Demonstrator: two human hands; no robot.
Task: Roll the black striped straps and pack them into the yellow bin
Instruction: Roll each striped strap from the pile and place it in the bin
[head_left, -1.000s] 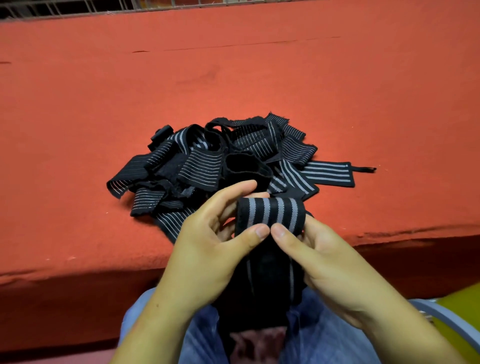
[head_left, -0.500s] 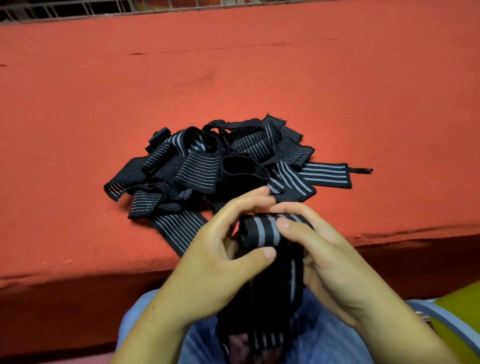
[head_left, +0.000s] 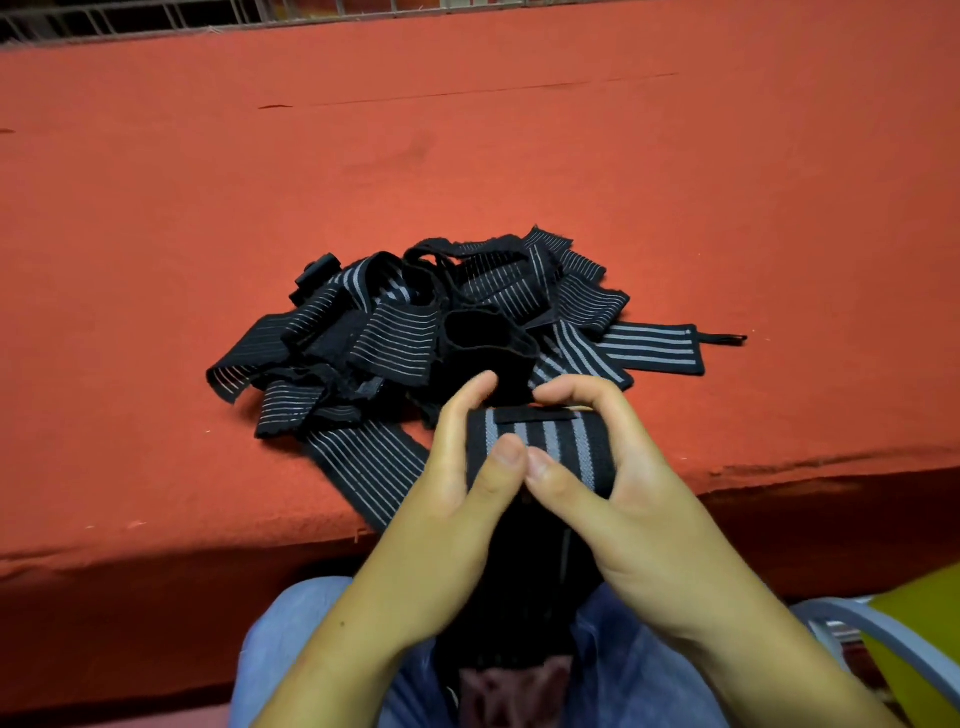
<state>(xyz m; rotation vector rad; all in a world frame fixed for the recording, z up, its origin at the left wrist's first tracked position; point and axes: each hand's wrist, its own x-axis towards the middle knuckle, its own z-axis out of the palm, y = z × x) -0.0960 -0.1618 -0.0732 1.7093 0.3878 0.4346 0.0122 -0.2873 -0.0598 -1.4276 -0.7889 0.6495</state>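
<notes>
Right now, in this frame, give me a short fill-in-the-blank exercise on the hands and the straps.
1. The left hand and right hand grip the same strap, their two ____ touching on its front.
2. The pile of loose straps lies on the ____ table.
3. A corner of the ____ bin shows at the lower right.
Missing words: thumbs; red; yellow.

Red-covered table (perhaps wire railing behind).
</notes>
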